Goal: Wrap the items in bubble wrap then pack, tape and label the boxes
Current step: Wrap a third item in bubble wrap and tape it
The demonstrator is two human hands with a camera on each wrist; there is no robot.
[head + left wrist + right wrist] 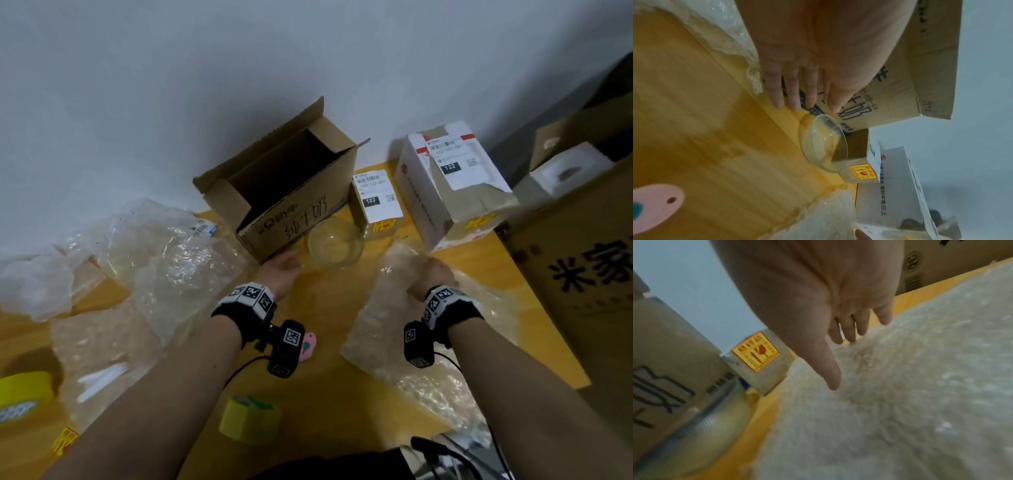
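Observation:
A clear glass bowl (pixel 335 242) (pixel 823 144) stands upright on the yellow table (pixel 329 308) in front of an open brown cardboard box (pixel 284 185) (pixel 900 78). My left hand (pixel 282 270) (pixel 807 97) lies just left of the bowl with straight fingers, close to it, holding nothing. My right hand (pixel 433 274) (pixel 849 340) rests with spread fingers on a sheet of bubble wrap (pixel 421 325) (pixel 900 402) to the right of the bowl.
A small labelled box (pixel 376 205) and a larger taped, labelled box (pixel 452 185) stand behind the bowl. Loose plastic wrap (pixel 154 260) lies left. Two yellow tape rolls (pixel 250 418) (pixel 24 394) sit near the front edge. A big carton (pixel 582 274) stands right.

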